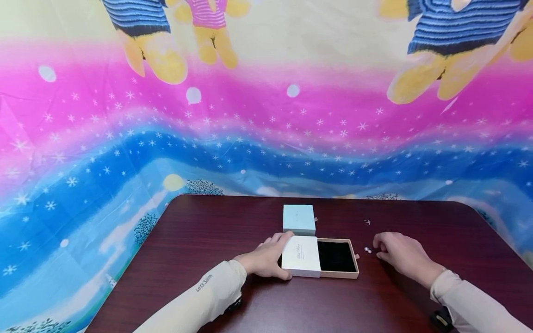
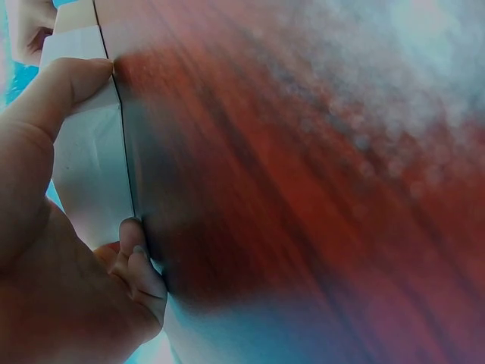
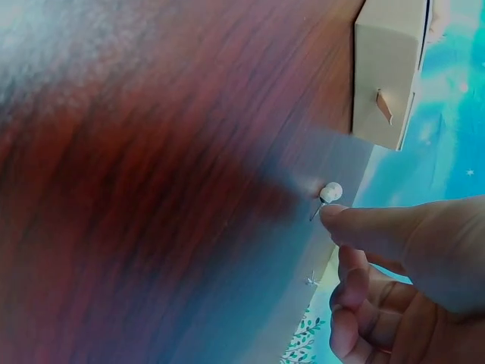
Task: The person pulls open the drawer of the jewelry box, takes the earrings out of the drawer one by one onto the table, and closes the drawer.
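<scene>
My left hand (image 1: pixel 268 256) grips a white sliding box (image 1: pixel 300 254), thumb at its near edge and fingers along its far side. The box's drawer (image 1: pixel 338 276), lined in black, is pulled out to the right, with a small tab on its end. My right hand (image 1: pixel 404 256) is low over the table, right of the drawer, its fingers loosely bent with a gap between thumb and forefinger. Just left of those fingertips lies a pair of pearl earrings (image 1: pixel 368 250); in the right wrist view the thumb tip is right at the pearls (image 3: pixel 331 192).
A pale blue box (image 1: pixel 299 218) with a side tab stands behind the white box. Some small silvery pieces of jewellery (image 1: pixel 367 222) lie farther back on the dark wood table (image 1: pixel 216 222). A printed cloth (image 1: pixel 266 115) hangs behind the table.
</scene>
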Action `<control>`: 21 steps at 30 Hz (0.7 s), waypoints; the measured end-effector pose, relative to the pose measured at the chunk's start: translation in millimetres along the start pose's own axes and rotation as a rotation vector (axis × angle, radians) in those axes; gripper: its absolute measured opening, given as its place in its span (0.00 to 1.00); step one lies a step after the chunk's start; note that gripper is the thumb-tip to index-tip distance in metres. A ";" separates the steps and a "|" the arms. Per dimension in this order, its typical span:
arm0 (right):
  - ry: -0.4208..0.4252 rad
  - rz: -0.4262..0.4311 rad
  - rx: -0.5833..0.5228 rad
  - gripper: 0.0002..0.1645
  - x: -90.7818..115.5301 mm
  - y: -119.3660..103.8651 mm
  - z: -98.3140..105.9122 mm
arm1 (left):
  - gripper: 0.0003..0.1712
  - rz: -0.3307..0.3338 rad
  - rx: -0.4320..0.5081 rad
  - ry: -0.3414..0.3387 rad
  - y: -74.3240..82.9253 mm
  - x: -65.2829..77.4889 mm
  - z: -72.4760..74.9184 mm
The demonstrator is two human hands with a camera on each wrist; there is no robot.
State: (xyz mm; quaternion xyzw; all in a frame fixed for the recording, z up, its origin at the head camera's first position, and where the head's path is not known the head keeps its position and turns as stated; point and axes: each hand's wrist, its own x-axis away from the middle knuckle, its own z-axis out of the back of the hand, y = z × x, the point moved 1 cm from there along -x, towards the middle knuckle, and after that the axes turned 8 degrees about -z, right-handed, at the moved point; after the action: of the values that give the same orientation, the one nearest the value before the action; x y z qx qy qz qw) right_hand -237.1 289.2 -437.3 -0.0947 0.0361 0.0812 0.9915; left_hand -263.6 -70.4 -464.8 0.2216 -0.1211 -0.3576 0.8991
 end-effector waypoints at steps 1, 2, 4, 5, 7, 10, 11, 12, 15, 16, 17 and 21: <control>-0.002 -0.008 -0.001 0.08 0.1 -0.4 0.1 | 0.62 0.000 0.000 0.000 0.1 0.1 0.0; -0.006 -0.018 -0.003 0.07 0.2 -0.8 0.1 | 0.63 0.000 0.000 -0.001 0.3 0.2 0.1; -0.014 -0.037 -0.008 0.05 -0.1 -1.7 0.4 | 0.63 0.001 0.001 -0.002 0.5 0.4 0.1; -0.019 -0.045 -0.011 0.04 -0.1 -2.3 0.7 | 0.63 0.002 0.001 -0.002 0.7 0.5 0.1; -0.023 -0.058 -0.014 0.04 -0.3 -3.2 1.1 | 0.63 0.003 0.003 -0.002 0.9 0.7 0.2; -0.019 -0.063 -0.021 0.04 -0.2 -4.2 1.7 | 0.63 0.004 0.004 -0.002 1.2 0.8 0.3; -0.016 -0.064 -0.023 0.03 0.0 -4.7 1.7 | 0.63 0.004 0.005 -0.002 1.4 0.9 0.4; -0.013 -0.065 -0.026 0.03 0.3 -5.1 1.7 | 0.63 0.004 0.005 -0.001 1.5 1.0 0.5; 0.000 -0.064 -0.036 0.03 1.1 -6.9 1.5 | 0.63 0.003 0.006 -0.001 1.9 1.2 0.7; 0.005 -0.065 -0.039 0.04 1.5 -7.7 1.3 | 0.63 0.003 0.006 0.000 2.1 1.3 0.8; 0.009 -0.064 -0.041 0.04 1.9 -8.7 1.3 | 0.63 0.003 0.006 0.000 2.2 1.3 1.0; 0.024 -0.060 -0.044 0.06 3.1 -12.4 1.6 | 0.63 0.005 0.007 -0.001 2.9 1.7 1.7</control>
State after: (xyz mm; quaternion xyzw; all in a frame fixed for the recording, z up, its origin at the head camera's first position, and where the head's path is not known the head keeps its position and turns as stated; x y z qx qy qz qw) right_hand -231.8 278.0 -433.7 -0.1187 0.0433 0.0511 0.9907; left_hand -261.4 -70.3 -461.8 0.2241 -0.1235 -0.3553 0.8991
